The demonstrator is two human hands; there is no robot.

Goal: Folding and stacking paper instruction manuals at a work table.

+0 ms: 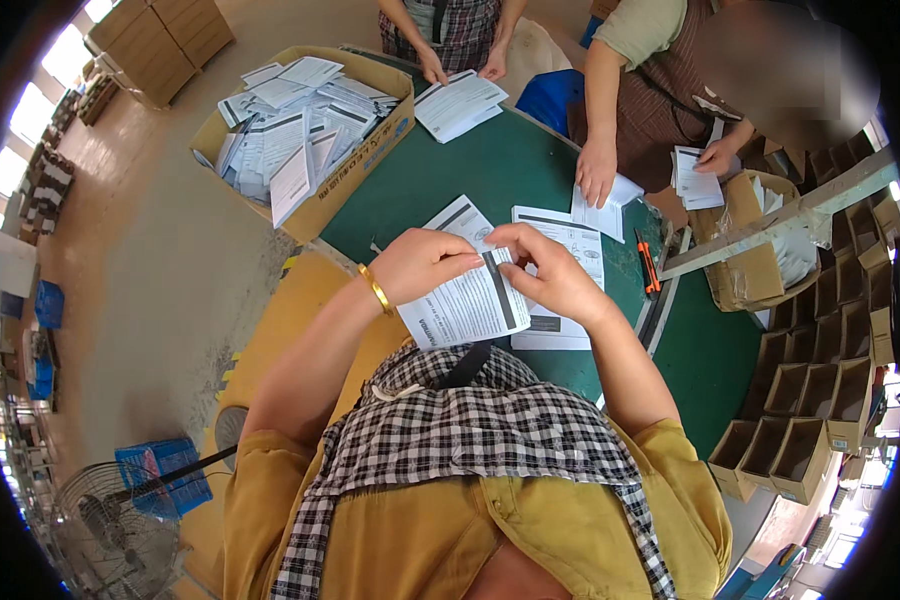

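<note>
Both hands hold a printed white leaflet [460,305] with a dark band, tilted above the near side of the green table. My left hand [425,262], with a gold bangle at the wrist, pinches its upper left part between thumb and fingers. At the top right edge, my right hand [550,272] is closed on the same paper, thumb below and fingers curled over. A second sheet [460,218] shows behind the leaflet; whether it is joined to it I cannot tell. Under and beside my right hand lies a stack of printed sheets [580,245], partly hidden by that hand.
A cardboard box [370,165] heaped with folded leaflets stands at the table's far left. Across the green table [510,150], two co-workers handle papers. An orange and black tool [649,266] lies by the right edge. Beyond are another carton [740,240], cardboard bins [805,390] and a fan [110,525].
</note>
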